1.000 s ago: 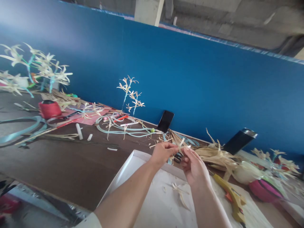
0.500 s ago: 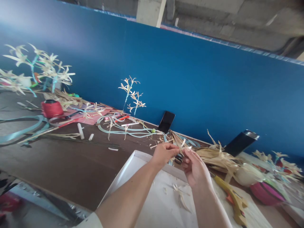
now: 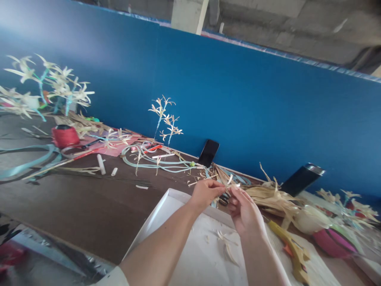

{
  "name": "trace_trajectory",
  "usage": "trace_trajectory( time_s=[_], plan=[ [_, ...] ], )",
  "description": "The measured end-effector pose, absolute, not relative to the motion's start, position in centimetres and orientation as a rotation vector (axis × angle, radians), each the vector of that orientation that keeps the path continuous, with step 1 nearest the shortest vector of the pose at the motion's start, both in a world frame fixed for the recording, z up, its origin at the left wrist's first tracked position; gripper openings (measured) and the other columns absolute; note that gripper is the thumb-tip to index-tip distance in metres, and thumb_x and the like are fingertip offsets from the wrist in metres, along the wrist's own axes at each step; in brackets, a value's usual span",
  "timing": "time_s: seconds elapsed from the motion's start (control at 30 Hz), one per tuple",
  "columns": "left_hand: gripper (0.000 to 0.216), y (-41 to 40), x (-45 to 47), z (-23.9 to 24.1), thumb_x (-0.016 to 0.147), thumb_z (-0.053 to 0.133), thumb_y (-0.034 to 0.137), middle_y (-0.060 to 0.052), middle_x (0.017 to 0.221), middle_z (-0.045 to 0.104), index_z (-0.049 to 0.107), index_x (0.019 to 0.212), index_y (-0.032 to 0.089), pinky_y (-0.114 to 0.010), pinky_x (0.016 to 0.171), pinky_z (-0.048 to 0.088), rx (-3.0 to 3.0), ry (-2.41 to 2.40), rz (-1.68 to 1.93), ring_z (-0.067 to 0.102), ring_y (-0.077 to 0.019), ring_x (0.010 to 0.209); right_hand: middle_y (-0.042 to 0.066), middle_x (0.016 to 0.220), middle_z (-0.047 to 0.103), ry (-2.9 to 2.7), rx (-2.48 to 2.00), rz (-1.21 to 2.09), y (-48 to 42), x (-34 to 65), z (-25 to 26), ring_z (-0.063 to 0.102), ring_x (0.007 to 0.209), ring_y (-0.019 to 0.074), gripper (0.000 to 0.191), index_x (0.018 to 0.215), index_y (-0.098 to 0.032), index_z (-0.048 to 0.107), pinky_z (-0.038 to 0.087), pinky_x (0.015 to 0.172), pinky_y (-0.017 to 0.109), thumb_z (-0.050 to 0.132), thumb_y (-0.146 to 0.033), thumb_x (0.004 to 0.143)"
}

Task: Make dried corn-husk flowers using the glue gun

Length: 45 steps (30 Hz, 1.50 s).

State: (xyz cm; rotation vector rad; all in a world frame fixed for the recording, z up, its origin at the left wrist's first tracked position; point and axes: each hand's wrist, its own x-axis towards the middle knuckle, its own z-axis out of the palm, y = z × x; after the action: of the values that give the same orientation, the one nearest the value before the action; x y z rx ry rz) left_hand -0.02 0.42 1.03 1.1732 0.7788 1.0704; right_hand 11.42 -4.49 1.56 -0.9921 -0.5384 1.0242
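Above the far edge of a white box lid or tray, my left hand and my right hand meet at the fingertips. Both pinch a small flower of pale dried-leaf strips; its lower part is hidden by the fingers. Dark scissor-like handles show behind and below the hands. Inside the tray lie loose pale petals. A bundle of dried husk strips lies right of my right hand.
A yellow glue gun rests at the right, near a dark bottle. A phone leans on the blue partition. Pale blue tubing, a red thread spool and finished flower sprigs stand to the left.
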Motion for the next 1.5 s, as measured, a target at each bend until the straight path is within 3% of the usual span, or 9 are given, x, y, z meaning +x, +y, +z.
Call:
trace_trajectory(
  time_s=[1.0,1.27,1.5],
  plan=[
    [0.022,0.6,-0.1,0.6,0.063,0.068,0.031,-0.001,0.065,0.064,0.07,0.076,0.013,-0.022,0.061,0.041,1.267,0.807,1.081,0.051,-0.0092,0.058,-0.001,0.08,0.063,-0.541,-1.049,0.985,-4.6,11.5,1.1,0.042,0.047,0.0015,0.031,0.082,-0.016,0.067,0.031,0.034,0.011,0.081,-0.027,0.056],
    [0.023,0.5,-0.1,0.7,0.064,0.068,0.029,-0.003,0.069,0.066,0.069,0.078,0.011,-0.022,0.063,0.044,1.206,0.765,1.134,0.057,-0.0116,0.064,-0.005,0.054,0.051,-0.66,-1.188,0.841,-4.8,10.7,0.7,0.038,0.047,0.0033,0.034,0.083,-0.016,0.069,0.03,0.039,0.012,0.081,-0.032,0.056],
    [0.021,0.4,0.1,0.4,0.067,0.066,0.029,-0.004,0.074,0.069,0.069,0.079,0.012,-0.022,0.065,0.046,1.294,0.772,1.206,0.061,-0.0146,0.071,-0.004,0.052,0.05,-0.718,-1.249,0.725,-4.6,10.4,0.6,0.037,0.046,0.0046,0.035,0.081,-0.015,0.07,0.029,0.041,0.015,0.08,-0.037,0.056]
  ],
)
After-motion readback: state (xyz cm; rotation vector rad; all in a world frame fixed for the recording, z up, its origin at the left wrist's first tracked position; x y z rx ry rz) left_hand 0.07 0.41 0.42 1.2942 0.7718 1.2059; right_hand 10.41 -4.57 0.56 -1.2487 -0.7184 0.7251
